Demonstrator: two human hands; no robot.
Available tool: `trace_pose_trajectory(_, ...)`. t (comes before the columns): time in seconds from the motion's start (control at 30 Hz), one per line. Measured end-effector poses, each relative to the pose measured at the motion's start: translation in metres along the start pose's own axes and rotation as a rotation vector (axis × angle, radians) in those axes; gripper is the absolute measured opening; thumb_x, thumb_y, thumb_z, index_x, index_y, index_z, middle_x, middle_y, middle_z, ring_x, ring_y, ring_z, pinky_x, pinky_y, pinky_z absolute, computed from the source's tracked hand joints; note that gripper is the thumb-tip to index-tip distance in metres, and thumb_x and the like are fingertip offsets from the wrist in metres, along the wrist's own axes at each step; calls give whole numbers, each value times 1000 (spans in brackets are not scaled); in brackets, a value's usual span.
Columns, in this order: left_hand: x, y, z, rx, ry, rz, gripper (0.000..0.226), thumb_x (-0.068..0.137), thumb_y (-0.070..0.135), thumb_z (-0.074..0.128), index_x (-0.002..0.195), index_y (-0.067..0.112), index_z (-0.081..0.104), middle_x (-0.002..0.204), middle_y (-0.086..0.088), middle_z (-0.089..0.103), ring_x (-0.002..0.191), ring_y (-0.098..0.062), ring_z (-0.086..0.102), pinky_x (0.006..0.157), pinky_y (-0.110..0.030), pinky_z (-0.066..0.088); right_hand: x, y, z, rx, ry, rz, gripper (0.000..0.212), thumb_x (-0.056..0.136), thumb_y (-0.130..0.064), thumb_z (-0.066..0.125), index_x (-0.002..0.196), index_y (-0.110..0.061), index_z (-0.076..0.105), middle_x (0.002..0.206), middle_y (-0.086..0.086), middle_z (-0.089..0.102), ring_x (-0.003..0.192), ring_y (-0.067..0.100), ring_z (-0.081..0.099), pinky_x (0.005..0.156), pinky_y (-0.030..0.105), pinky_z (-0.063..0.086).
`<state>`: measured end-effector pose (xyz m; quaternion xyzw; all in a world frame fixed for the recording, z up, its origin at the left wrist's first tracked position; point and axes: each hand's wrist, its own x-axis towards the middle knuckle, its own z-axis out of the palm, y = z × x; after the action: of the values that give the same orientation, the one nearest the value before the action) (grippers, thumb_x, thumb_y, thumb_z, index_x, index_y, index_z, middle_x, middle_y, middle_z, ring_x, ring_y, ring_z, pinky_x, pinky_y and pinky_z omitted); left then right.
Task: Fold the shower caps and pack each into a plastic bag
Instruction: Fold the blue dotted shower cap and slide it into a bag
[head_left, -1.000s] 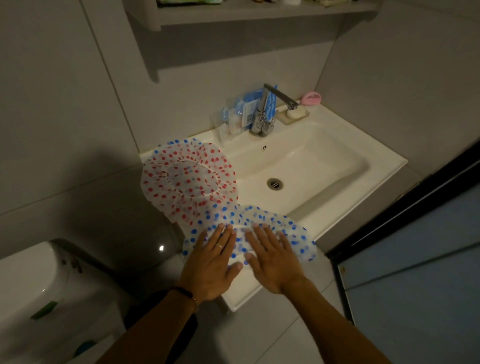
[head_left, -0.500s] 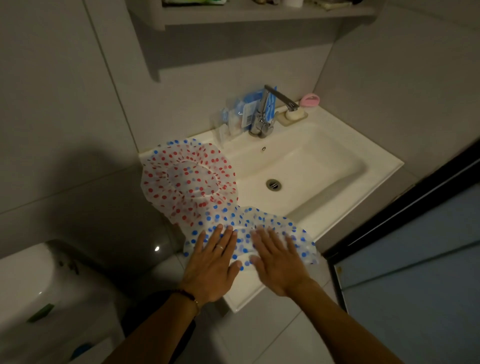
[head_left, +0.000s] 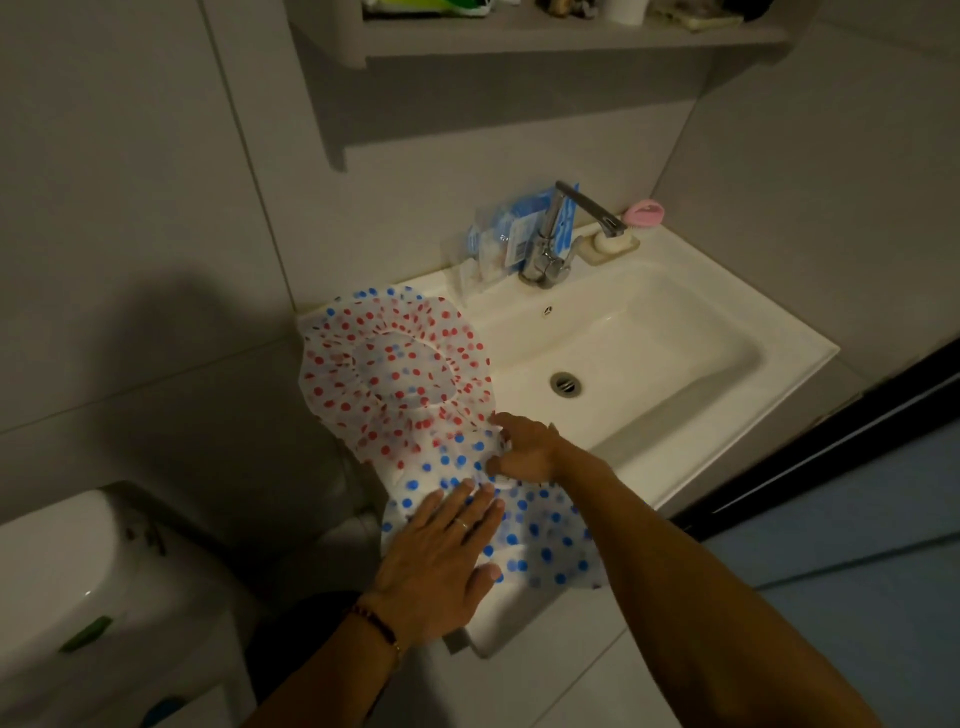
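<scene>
A clear shower cap with blue dots lies on the near left corner of the white sink. My left hand presses flat on its near part, fingers straight. At the cap's far edge my right hand has its fingers curled and pinches the plastic. A red-dotted shower cap lies spread open on the sink's left rim, partly over the blue one. A bundle of clear plastic bags with blue print leans against the wall behind the faucet.
A soap bar on a dish and a pink object sit at the sink's back right. A toilet tank stands low on the left. A wall shelf hangs above. A dark door frame runs along the right.
My right hand lifted off the near part of the blue-dotted cap, moved forward to its far edge and took hold of it. My left hand slid slightly right and stays flat.
</scene>
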<state>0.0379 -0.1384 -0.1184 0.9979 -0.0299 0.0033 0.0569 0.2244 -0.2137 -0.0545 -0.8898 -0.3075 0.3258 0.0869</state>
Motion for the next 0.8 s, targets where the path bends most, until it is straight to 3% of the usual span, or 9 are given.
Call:
trace_pose_trajectory(0.07,-2,-2,-5,35,2,66,62,92,57,28,142,20,36,149,-5,36,138,-23,31,108,-46,28,-7,1,-10,72,-10,-38,37,76,-30,72,109,-15,62,110,7,62,101,23,57,91,36,45)
trace_pose_trajectory(0.1,-2,-2,-10,47,8,92,60,91,55,30,140,21,39,149,-5,36,138,-23,31,108,-47,28,-14,3,-16,102,15,-58,18,74,-26,75,83,-14,64,84,4,62,79,18,57,74,30,47)
trace_pose_trajectory(0.13,-2,-1,-15,58,19,104,58,92,54,30,137,21,44,148,-5,38,138,-23,31,108,-48,28,-21,7,-23,129,45,-76,21,74,-24,76,67,-13,59,68,2,55,65,15,52,64,27,43)
trace_pose_trajectory(0.23,7,9,-34,58,43,69,60,96,53,18,129,20,54,146,-6,42,138,-25,30,111,-55,26,-47,28,-38,295,136,-55,37,84,-24,68,56,-14,46,54,2,47,51,12,44,58,25,39)
trace_pose_trajectory(0.4,31,45,-59,-157,79,28,76,91,65,5,146,17,27,156,-3,18,145,-18,6,113,-44,-10,-97,60,-21,860,494,156,27,91,-18,59,66,-11,51,52,3,60,42,9,52,50,25,41)
trace_pose_trajectory(0.5,43,65,-65,-220,-21,-12,86,84,74,12,150,19,7,158,0,9,145,-17,1,115,-45,-12,-111,64,12,1181,740,379,16,92,-12,54,75,-9,54,61,8,60,52,19,53,51,29,44)
trace_pose_trajectory(0.6,47,73,-66,-166,-121,-17,101,76,82,27,149,17,1,158,-3,8,144,-21,4,114,-51,-8,-121,57,44,1436,762,508,12,88,-4,48,79,-4,56,66,12,59,60,25,57,60,37,53)
trace_pose_trajectory(0.7,46,73,-68,-133,-55,-22,106,72,84,33,149,16,5,158,-3,12,144,-22,7,114,-50,-11,-126,45,47,1855,732,451,19,89,3,41,79,-6,54,71,12,57,56,19,58,47,29,49)
trace_pose_trajectory(0.8,48,65,-74,-90,-9,-19,105,72,82,35,149,17,7,157,-3,14,144,-21,9,114,-49,-9,-125,39,35,2210,618,345,23,96,-7,42,114,-2,55,110,20,63,93,32,64,59,39,56)
